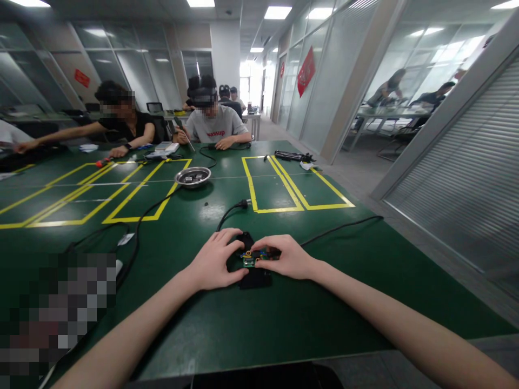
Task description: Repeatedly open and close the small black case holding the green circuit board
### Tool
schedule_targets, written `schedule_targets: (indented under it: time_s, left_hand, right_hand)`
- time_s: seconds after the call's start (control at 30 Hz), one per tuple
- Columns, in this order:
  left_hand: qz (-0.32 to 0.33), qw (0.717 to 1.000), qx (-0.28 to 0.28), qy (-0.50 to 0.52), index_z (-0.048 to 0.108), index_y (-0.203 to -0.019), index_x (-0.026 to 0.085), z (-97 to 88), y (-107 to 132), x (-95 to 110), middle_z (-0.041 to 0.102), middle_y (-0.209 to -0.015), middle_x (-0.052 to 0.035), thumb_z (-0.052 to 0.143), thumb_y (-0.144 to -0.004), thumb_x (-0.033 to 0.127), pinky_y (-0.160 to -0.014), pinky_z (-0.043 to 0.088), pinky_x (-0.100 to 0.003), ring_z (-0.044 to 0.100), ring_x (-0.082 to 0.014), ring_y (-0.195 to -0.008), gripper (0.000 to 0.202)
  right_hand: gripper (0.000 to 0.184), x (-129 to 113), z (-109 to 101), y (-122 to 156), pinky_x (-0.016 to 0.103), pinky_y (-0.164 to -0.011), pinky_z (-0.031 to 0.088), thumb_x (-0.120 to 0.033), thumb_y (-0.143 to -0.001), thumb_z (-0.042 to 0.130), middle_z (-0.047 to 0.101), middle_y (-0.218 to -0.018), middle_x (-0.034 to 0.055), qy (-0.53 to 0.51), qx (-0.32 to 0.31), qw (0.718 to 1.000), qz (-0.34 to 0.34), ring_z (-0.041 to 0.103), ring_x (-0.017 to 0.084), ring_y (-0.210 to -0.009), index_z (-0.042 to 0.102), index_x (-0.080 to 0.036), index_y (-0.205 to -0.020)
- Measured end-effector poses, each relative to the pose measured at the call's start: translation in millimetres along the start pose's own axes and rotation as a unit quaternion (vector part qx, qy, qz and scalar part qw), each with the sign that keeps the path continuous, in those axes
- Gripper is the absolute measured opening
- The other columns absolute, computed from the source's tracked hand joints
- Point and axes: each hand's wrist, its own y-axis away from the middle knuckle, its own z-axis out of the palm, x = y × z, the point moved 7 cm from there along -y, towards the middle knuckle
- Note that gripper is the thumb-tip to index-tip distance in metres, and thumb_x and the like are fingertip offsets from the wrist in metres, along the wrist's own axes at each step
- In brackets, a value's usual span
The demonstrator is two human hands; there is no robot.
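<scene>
- A small black device (256,279) sits on the green table (292,319), close to the near edge and dead centre between both hands.
- On top of it is a little green board (248,260) with coloured parts. It's too small to tell whether it is fixed in or loose.
- The left hand (214,265) curls round the device's left side, fingers over the top and thumb tucked along the lower edge, gripping it.
- The right hand (286,259) comes in from the other side, its fingertips pinched narrow on the board.
- A black cable (227,212) runs away from the device, its plug lying just beyond.
- Further out stands a metal bowl (193,176), with small parts inside.
- Yellow tape (279,189) marks boxes across the table.
- A black tool (290,156) lies well apart, near the far right edge.
- On the far side sit two people (213,124), their hands on the table.
</scene>
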Motion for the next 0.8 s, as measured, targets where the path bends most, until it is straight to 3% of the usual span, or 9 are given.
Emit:
schedule_targets:
  time_s: [0.13, 0.33, 0.5, 0.67, 0.8]
  left_hand:
    - [0.008, 1.0, -0.021, -0.001, 0.067, -0.109, 0.022, 0.2, -0.6, 0.9, 0.061, -0.138, -0.0129, 0.071, -0.083, 0.041, -0.108, 0.046, -0.049, 0.057, -0.0334, -0.126, 0.033]
    - [-0.015, 0.999, -0.029, -0.02, 0.063, -0.135, 0.015, 3.8, 1.3, -7.8, 0.054, -0.14, -0.0203, 0.075, -0.081, 0.057, -0.109, 0.046, -0.055, 0.052, -0.0392, -0.128, 0.069]
    - [-0.014, 0.999, -0.032, -0.016, 0.06, -0.141, 0.016, 6.0, 2.4, -11.0, 0.053, -0.14, -0.02, 0.077, -0.079, 0.061, -0.108, 0.045, -0.058, 0.053, -0.0393, -0.127, 0.078]
    - [-0.03, 1.0, 0.0, 0.007, 0.066, -0.132, 0.02, 4.0, 2.3, -13.4, 0.057, -0.134, -0.0157, 0.079, -0.079, 0.051, -0.105, 0.049, -0.054, 0.058, -0.0361, -0.122, 0.063]
    - [-0.053, 0.997, 0.035, 0.032, 0.07, -0.113, 0.02, 2.3, 2.2, -16.9, 0.06, -0.126, -0.0121, 0.077, -0.079, 0.036, -0.1, 0.054, -0.047, 0.063, -0.0317, -0.114, 0.038]
  right_hand:
    - [0.023, -1.6, 2.1, -0.2, 0.03, -0.082, 0.056, -0.03, -0.086, 0.08, 0.08, -0.101, 0.0035, 0.004, 0.001, 1.0, 0.003, 0.075, 0.02, -0.089, 0.076, -0.022, -0.107]
    - [0.023, 2.0, 4.5, -0.2, 0.029, -0.081, 0.055, -0.029, -0.086, 0.08, 0.08, -0.102, 0.0038, 0.003, -0.009, 1.0, 0.011, 0.075, 0.02, -0.089, 0.077, -0.021, -0.107]
    - [0.023, 10.4, 7.9, -1.1, 0.033, -0.085, 0.056, -0.029, -0.086, 0.08, 0.079, -0.101, 0.005, 0.036, 0.019, 0.999, 0.018, 0.073, 0.021, -0.09, 0.076, -0.023, -0.108]
    - [0.02, 3.8, 3.1, -3.4, 0.042, -0.098, 0.054, -0.029, -0.087, 0.079, 0.072, -0.124, 0.0111, 0.072, 0.028, 0.995, -0.066, 0.067, 0.026, -0.112, 0.074, -0.021, -0.105]
    - [0.027, 8.1, -12.0, -2.3, 0.04, -0.094, 0.055, -0.028, -0.087, 0.076, 0.07, -0.115, 0.0104, 0.084, 0.0, 0.994, -0.069, 0.066, 0.025, -0.106, 0.07, -0.021, -0.113]
